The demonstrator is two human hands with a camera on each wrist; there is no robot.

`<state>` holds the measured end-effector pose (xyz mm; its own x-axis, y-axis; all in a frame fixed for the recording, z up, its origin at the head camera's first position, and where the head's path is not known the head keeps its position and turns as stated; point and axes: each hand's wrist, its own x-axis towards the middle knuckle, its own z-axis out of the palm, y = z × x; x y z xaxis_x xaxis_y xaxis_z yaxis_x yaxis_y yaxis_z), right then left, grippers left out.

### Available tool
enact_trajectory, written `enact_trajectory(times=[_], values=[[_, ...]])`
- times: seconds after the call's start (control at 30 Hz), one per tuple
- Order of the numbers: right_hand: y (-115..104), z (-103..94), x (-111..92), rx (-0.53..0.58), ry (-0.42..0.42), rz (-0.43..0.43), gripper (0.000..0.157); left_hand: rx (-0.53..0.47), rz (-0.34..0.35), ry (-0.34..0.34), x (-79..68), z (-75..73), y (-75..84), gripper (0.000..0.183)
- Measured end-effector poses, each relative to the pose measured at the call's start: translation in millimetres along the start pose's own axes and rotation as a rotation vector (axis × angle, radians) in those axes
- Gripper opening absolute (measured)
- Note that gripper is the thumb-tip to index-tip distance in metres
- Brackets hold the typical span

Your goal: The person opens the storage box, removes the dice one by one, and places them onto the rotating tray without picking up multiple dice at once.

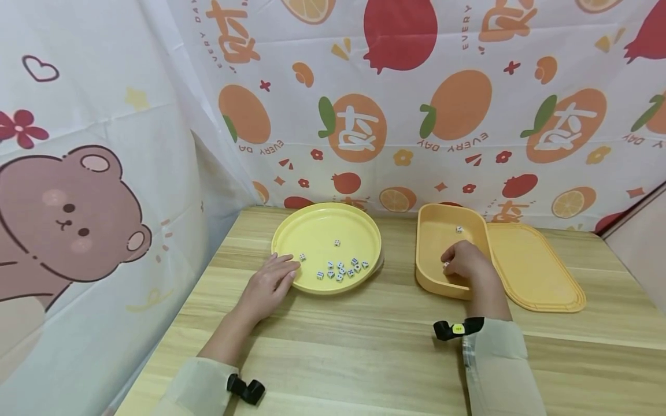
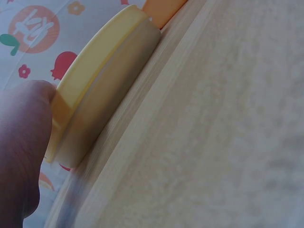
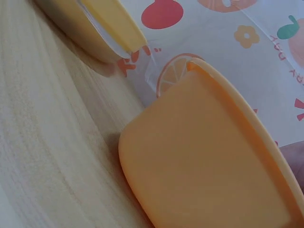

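Observation:
In the head view, several white dice (image 1: pixel 340 270) lie in the round yellow tray (image 1: pixel 325 216), mostly toward its front right. My left hand (image 1: pixel 266 284) rests on the tray's left rim, its fingers fairly straight and reaching just over the edge. The left wrist view shows part of that hand (image 2: pixel 23 137) against the tray's side. My right hand (image 1: pixel 468 263) reaches down into the orange box (image 1: pixel 429 231), fingers bent, with a die (image 1: pixel 446 264) at the pinched fingertips. Another die (image 1: pixel 459 229) lies farther back in the box. The box wall hides the fingertips in the right wrist view.
An orange lid (image 1: pixel 541 271) lies flat on the wooden table (image 1: pixel 374 352), against the box's right side. Behind the table hangs a fruit-print cloth (image 1: pixel 406 167), and a cloth with a bear (image 1: pixel 73 219) hangs at the left.

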<state>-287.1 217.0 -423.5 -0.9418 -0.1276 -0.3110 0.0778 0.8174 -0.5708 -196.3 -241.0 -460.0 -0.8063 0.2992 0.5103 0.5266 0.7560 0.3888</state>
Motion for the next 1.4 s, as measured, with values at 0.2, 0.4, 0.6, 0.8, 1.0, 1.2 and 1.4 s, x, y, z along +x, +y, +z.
enact_trajectory(times=[0.2, 0.4, 0.6, 0.8, 1.0, 1.2, 1.4], values=[[-7, -3.5, -6, 0.024, -0.014, -0.015, 0.026, 0.003, -0.006, -0.003, -1.3, 0.0, 0.2, 0.024], [-17, -6.3, -6, 0.006, 0.181, -0.192, 0.03, 0.002, -0.012, -0.015, 0.3, -0.1, 0.2, 0.025], [-43, 5.8, -7, 0.062, 0.365, -0.354, 0.03, 0.0, -0.007, -0.009, 0.5, -0.6, 0.0, 0.024], [-82, 34.9, -11, 0.158, 0.454, -0.514, 0.028, -0.004, 0.001, -0.002, -0.8, -0.7, 0.2, 0.024], [-109, 65.4, -13, 0.213, 0.429, -0.606, 0.028, -0.001, 0.005, 0.003, -0.4, -0.7, 0.3, 0.024], [-115, 86.5, -9, 0.153, 0.384, -0.637, 0.029, -0.003, 0.002, 0.001, -0.5, -0.8, 0.8, 0.025], [-115, 95.5, -4, 0.122, 0.31, -0.593, 0.029, 0.003, 0.003, 0.004, -1.4, -1.0, 1.0, 0.024]])
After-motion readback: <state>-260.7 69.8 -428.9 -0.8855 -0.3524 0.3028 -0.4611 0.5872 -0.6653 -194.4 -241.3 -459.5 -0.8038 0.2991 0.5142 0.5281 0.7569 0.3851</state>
